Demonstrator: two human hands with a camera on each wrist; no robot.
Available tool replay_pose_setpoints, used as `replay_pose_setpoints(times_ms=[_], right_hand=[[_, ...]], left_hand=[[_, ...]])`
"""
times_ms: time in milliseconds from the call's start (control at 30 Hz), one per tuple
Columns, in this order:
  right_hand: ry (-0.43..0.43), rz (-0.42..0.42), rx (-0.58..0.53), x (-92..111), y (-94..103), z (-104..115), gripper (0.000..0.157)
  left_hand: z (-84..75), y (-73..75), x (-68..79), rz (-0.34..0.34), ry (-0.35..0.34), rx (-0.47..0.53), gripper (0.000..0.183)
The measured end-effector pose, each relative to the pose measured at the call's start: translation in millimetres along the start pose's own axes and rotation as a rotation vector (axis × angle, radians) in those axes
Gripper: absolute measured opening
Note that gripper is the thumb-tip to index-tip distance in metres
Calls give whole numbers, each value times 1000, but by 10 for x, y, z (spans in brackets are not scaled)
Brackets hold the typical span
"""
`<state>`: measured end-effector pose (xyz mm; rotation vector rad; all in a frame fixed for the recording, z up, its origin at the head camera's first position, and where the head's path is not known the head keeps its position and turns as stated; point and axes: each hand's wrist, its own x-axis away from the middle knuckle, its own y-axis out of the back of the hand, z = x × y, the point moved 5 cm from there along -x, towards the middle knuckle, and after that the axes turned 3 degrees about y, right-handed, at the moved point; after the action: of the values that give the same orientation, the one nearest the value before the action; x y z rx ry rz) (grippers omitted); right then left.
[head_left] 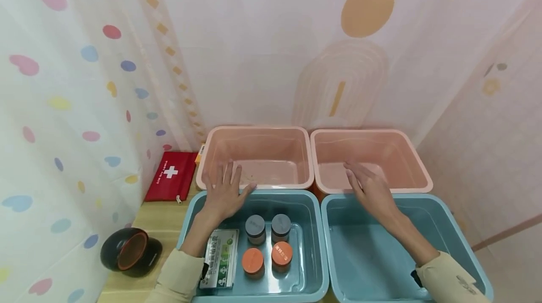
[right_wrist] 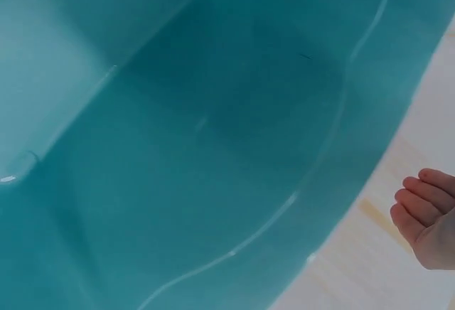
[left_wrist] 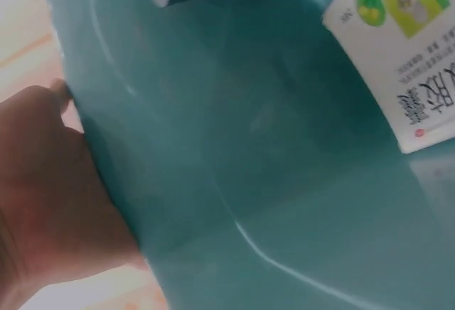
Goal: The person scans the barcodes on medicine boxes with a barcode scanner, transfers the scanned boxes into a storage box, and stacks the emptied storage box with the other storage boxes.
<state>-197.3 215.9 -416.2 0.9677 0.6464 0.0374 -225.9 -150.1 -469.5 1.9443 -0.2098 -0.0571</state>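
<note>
My left hand (head_left: pixel 224 195) spreads its fingers above the far rim of the left blue bin (head_left: pixel 323 265), close to the left pink bin (head_left: pixel 254 129). It holds nothing; whether it touches a rim I cannot tell. Inside that blue bin stand two jars with grey lids (head_left: pixel 255 225) and two with orange lids (head_left: pixel 253 260). Beside them lies a white and green box (head_left: pixel 222 258) with printed characters, partly covered by my left forearm. My right hand (head_left: pixel 372 195) reaches over the right blue bin (head_left: pixel 360 246) toward the right pink bin (head_left: pixel 368 132), fingers together and fairly straight, holding nothing.
On the wooden table (head_left: pixel 158 218), a red first aid pouch (head_left: pixel 169 176) lies left of the pink bins, with an orange item (head_left: pixel 200 153) partly hidden behind it. Black bowls (head_left: pixel 123 249) with a reddish-brown inside sit nearer. A patterned curtain (head_left: pixel 254 58) hangs behind.
</note>
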Motion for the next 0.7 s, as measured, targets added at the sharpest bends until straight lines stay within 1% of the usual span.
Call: replay_pose_setpoints(times_ms=[100, 167, 233, 267, 333, 400, 467, 533, 600, 667, 700], right_hand=[[0, 46, 34, -24, -138, -3, 37], [8, 82, 60, -36, -244, 6, 37], [13, 114, 81, -36, -343, 27, 38], [13, 124, 88, -31, -388, 34, 37], [8, 137, 103, -9, -467, 40, 37], [-3, 153, 123, 26, -525, 45, 37], [-14, 178, 154, 67, -570, 39, 38], [-20, 206, 188, 98, -595, 40, 40], [-20, 226, 234, 123, -610, 36, 42], [-25, 232, 258, 131, -620, 36, 44], [-25, 232, 268, 133, -628, 35, 45]], left_hand=[[78, 45, -6, 89, -5, 44, 87], [91, 117, 60, 138, -29, 83, 84], [59, 223, 202, 167, -62, 135, 81], [24, 284, 302, 178, -70, 145, 81], [-32, 360, 515, 182, -82, 129, 82], [-75, 379, 735, 183, -63, 95, 84], [-97, 325, 924, 179, -25, 23, 85], [-103, 210, 1065, 183, 18, -33, 82], [-91, 66, 1149, 192, 53, -72, 78], [-37, -102, 1171, 209, 81, -85, 73], [14, -183, 1173, 201, 84, -89, 71]])
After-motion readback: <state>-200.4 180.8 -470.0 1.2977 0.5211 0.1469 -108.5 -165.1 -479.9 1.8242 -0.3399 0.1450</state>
